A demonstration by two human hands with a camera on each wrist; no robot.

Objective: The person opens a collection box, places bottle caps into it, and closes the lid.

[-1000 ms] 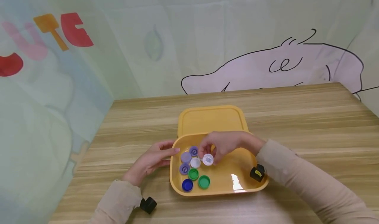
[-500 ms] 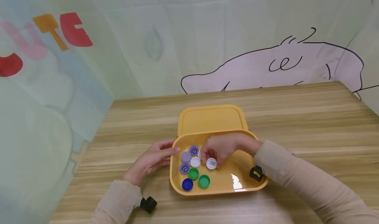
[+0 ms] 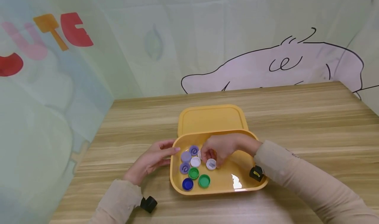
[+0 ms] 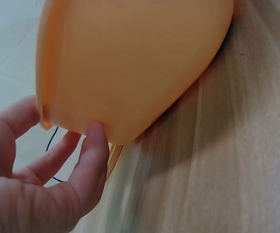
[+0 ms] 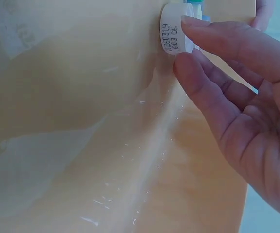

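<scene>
A yellow plastic box (image 3: 237, 168) stands on the table. My left hand (image 3: 152, 161) grips its left end, with the thumb over the rim and the fingers against the outer wall (image 4: 130, 58). Inside the box, my right hand (image 3: 220, 148) pinches a white bottle cap (image 3: 211, 164) between thumb and finger. Printed digits show on the side of this white cap (image 5: 175, 31) in the right wrist view. To its left lie a white cap (image 3: 195, 161), purple caps (image 3: 185, 168), green caps (image 3: 204, 181) and a dark blue cap (image 3: 188, 184). Another white cap is partly hidden behind my right fingers.
The yellow lid (image 3: 211, 118) lies flat behind the box, its near edge hidden by the box. The wooden table (image 3: 311, 125) extends to both sides. A printed cloth (image 3: 165, 36) hangs behind the table. Black wrist cameras (image 3: 148, 204) are strapped at both cuffs.
My right hand has lowered the pinched white cap slightly down and to the right within the box, then stayed nearly still. The left hand has kept its place.
</scene>
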